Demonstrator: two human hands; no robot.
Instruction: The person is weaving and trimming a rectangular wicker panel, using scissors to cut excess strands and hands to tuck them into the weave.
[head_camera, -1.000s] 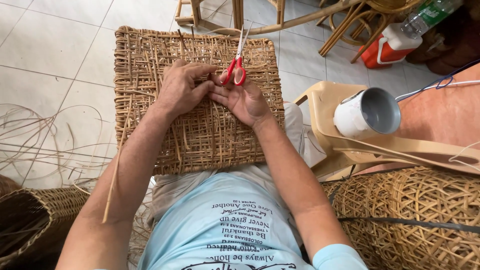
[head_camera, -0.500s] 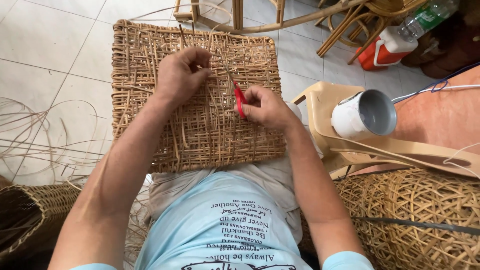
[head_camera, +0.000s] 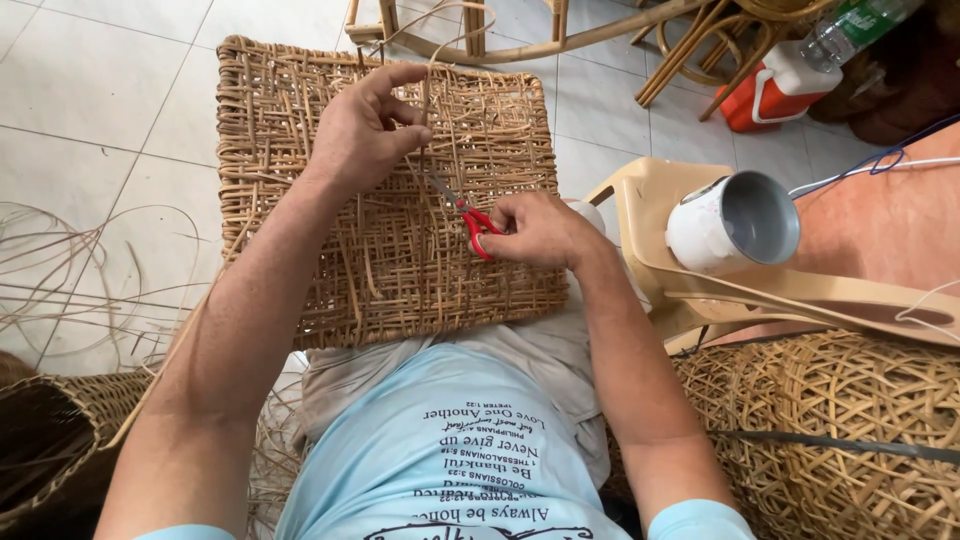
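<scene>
A: 2 bare hands work over a woven rattan panel (head_camera: 300, 180) that rests flat on the person's lap, its far edge over the tiled floor (head_camera: 100, 90). What does each one hold?

B: The left hand (head_camera: 362, 135) sits on the upper middle of the panel, thumb and bent fingers pinched narrow on 1 thin rattan strand (head_camera: 426, 95) that rises from the weave. The index finger points out straight above it.

A: And the other?

B: The right hand (head_camera: 540, 232) is curled tight around the red handles of a pair of scissors (head_camera: 462, 208). It rests on the panel's right side, and the blades point up-left toward the pinched strand. I cannot tell if the blades touch it.

A: Any containers nearby?

B: 1 white cylindrical pot (head_camera: 735, 222) lies on its side on a beige plastic chair (head_camera: 650, 200) just right of the panel, open mouth facing the camera. Top right, a clear plastic bottle with a green label (head_camera: 850, 25) leans against a red and white jug (head_camera: 770, 90) on the floor.

A: Anything else?

B: Loose rattan strands (head_camera: 70, 270) sprawl on the tiles at left, and a woven basket (head_camera: 850, 430) fills the lower right corner.
</scene>
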